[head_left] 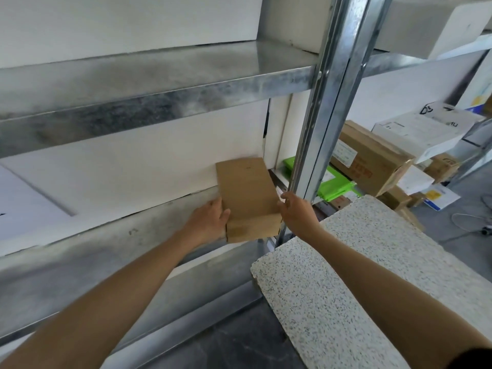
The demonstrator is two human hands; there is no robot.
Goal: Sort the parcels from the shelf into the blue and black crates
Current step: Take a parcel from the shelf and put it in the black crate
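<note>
Gripping one cardboard parcel (247,198) from both sides, we are at the lifting-off stage of a single sort. Our left hand (210,217) clasps the near left corner, thumb laid over the top face and fingers tucked out of sight beneath. Our right hand (292,209) curls its fingers against the opposite edge, so the parcel sits squeezed between the two palms. It lies on the metal shelf (149,235), its near end jutting over the front lip toward us.

We judge the task far from finished. This parcel has not left the shelf, and neither of the crates is in view, so we cannot say what has already been dropped into them.

Counting what shows: one parcel between the hands. Beyond the right hand, past the upright post (319,129), we make out two green packets (335,182). Further out from that hand lie one large brown carton (372,161), one printed white box (420,131) and several smaller cartons too crowded to count surely. Just below the right forearm lies one speckled slab (359,275). To the outside of the left hand we see no other parcels, only white boards against the back.
</note>
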